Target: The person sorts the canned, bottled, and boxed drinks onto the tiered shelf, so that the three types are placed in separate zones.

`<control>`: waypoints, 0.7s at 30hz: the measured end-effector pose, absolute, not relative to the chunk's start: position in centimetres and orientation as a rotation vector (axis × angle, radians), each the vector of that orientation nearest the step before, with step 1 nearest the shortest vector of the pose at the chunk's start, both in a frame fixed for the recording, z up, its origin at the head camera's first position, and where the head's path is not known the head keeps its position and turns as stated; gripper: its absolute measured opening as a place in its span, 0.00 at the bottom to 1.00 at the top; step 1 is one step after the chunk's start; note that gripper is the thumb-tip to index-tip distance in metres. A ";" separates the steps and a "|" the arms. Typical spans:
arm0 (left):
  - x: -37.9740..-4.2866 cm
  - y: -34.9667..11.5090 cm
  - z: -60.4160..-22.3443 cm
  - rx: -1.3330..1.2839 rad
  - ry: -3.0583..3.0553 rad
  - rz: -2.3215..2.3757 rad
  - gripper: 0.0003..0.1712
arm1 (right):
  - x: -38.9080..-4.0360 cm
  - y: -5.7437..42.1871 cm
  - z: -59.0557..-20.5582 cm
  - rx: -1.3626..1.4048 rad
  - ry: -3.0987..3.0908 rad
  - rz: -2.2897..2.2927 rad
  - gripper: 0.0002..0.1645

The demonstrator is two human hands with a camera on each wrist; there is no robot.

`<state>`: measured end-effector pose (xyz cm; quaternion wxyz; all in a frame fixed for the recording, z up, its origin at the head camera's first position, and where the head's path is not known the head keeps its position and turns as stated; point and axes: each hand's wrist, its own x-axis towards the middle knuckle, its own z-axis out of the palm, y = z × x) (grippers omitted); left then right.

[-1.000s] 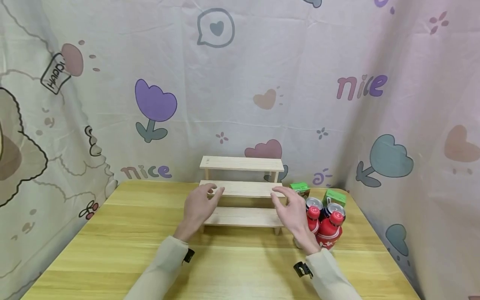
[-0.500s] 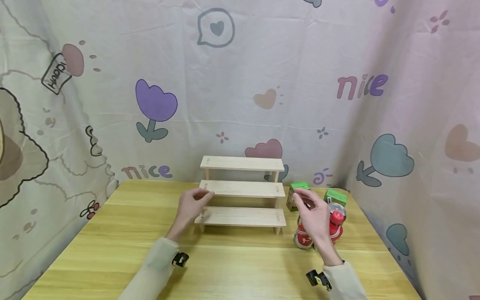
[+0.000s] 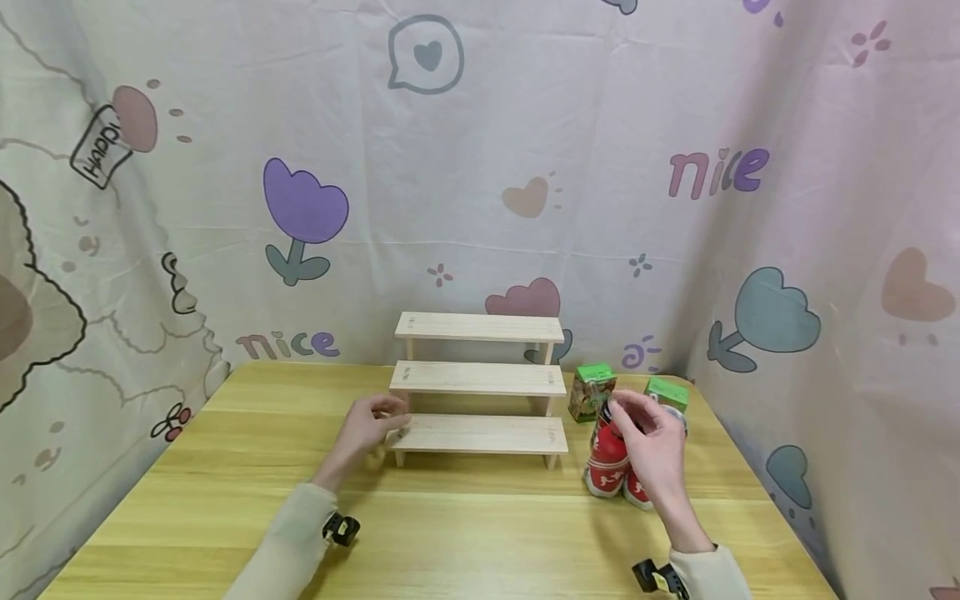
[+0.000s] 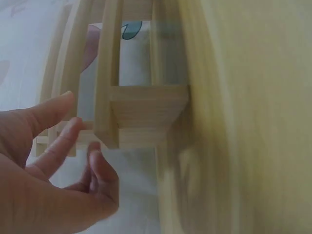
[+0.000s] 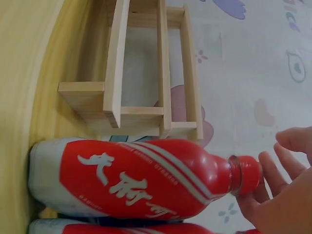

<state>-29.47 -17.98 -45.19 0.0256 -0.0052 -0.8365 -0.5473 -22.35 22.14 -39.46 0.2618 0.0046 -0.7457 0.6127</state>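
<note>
Cartoon-printed cloth hangs behind a yellow wooden table (image 3: pixel 465 533), where a pale three-step wooden rack (image 3: pixel 478 379) stands; the left hand (image 3: pixel 367 429), fingers relaxed, rests at its lowest step while the right hand (image 3: pixel 652 442) reaches the red bottles (image 3: pixel 609 467) beside green cartons (image 3: pixel 592 390). Left wrist: loose fingers (image 4: pixel 58 141) beside the rack's square leg. Right wrist: spread fingers (image 5: pixel 287 170) near a glossy bottle's cap (image 5: pixel 246 175), not yet closed; likely a grasp comes next.

Red-white bottles (image 3: pixel 609 467); green cartons (image 3: pixel 591 392) — pale shelf (image 3: pixel 480 379)

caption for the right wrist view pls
Right hand reaching the red cap of a red bottle beside the wooden step shelf.
</note>
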 end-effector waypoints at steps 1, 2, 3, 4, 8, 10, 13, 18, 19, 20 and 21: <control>-29.4 -18.1 -45.3 -0.018 -2.601 -1.687 0.19 | -22.3 22.3 -39.5 -0.007 -2.044 1.675 0.13; -29.4 -18.3 -45.4 -0.028 -2.614 -1.690 0.19 | -22.2 22.4 -39.6 -0.025 -2.072 1.692 0.15; -29.4 -18.4 -45.5 -0.031 -2.624 -1.702 0.19 | -22.1 22.5 -39.6 -0.035 -2.098 1.709 0.16; -29.3 -18.5 -45.6 -0.031 -2.631 -1.718 0.19 | -22.0 22.6 -39.7 -0.037 -2.119 1.724 0.18; -29.2 -18.9 -45.9 -0.036 -2.663 -1.774 0.20 | -22.0 23.2 -40.0 -0.012 -2.245 1.715 0.22; -29.2 -19.0 -46.1 -0.025 -2.684 -1.790 0.20 | -22.1 23.4 -40.2 0.018 -2.308 1.687 0.23; -29.2 -19.1 -46.2 -0.002 -2.720 -1.807 0.20 | -22.3 23.6 -40.3 0.037 -2.376 1.647 0.25; -29.3 -19.1 -46.2 0.006 -2.732 -1.799 0.19 | -22.4 23.5 -40.6 0.042 -2.378 1.645 0.26; -29.3 -19.1 -46.2 0.014 -2.730 -1.802 0.19 | -22.4 23.5 -40.7 0.040 -2.383 1.643 0.26; -29.4 -19.1 -46.2 0.016 -2.733 -1.796 0.18 | -22.4 23.5 -40.8 0.035 -2.390 1.642 0.27; -29.4 -19.1 -46.3 0.020 -2.735 -1.794 0.18 | -22.4 23.5 -40.9 0.028 -2.401 1.637 0.27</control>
